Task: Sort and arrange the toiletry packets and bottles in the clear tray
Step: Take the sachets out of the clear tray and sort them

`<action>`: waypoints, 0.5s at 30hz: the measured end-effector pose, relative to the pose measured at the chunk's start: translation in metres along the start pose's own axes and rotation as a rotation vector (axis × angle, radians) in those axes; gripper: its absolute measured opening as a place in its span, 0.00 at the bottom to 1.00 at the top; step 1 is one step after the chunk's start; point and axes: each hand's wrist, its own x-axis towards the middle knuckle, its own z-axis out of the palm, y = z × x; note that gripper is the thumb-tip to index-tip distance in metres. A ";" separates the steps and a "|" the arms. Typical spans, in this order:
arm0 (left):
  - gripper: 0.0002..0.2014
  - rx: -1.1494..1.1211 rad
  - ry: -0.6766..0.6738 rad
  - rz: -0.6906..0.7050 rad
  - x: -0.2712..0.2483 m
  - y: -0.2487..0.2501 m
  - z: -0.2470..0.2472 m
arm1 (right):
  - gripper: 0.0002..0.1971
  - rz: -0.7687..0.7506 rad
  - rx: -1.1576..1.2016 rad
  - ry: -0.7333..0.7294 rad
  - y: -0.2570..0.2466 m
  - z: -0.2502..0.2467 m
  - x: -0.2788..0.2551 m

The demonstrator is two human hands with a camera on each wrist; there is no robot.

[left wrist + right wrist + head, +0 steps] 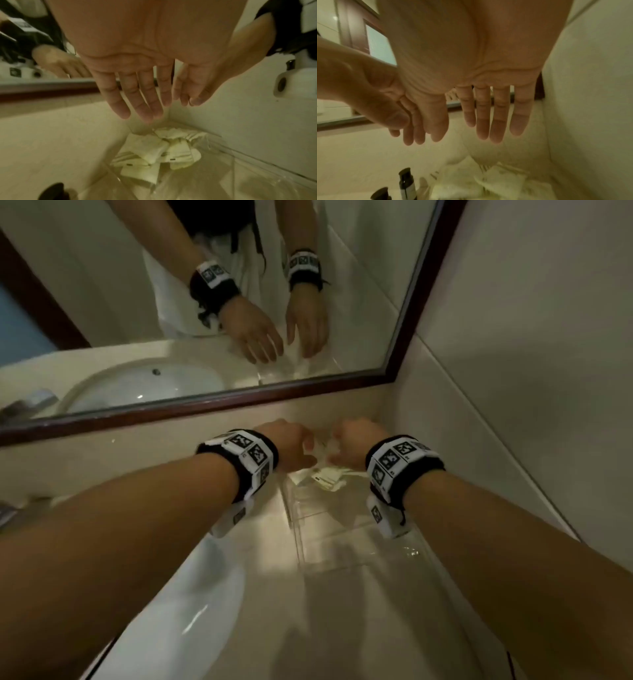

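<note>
We held our left hand [137,75] and right hand [471,81] above the far corner of the desk [260,542], each grip loose, fingers straight, holding nothing. Crinkled white packets [154,150] lay heaped in the far compartment of the clear, hard-walled tray [329,529]; two dark cylindrical bottles [406,185] stood beside it.

A bathroom, likely a hotel's: white basin [191,594] sunk in a cream counter [359,611], wood-framed mirror [205,285] above, tiled wall [531,337] at right, small dark bottles [406,184] and white toiletry packets [154,150] in a clear tray [329,518].
</note>
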 end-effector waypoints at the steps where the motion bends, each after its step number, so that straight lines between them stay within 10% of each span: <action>1: 0.18 -0.001 -0.020 -0.012 0.005 0.000 0.004 | 0.24 0.005 0.003 -0.016 0.002 0.005 0.005; 15: 0.24 0.092 0.035 -0.026 0.064 -0.005 0.063 | 0.32 0.166 0.122 0.034 0.037 0.087 0.067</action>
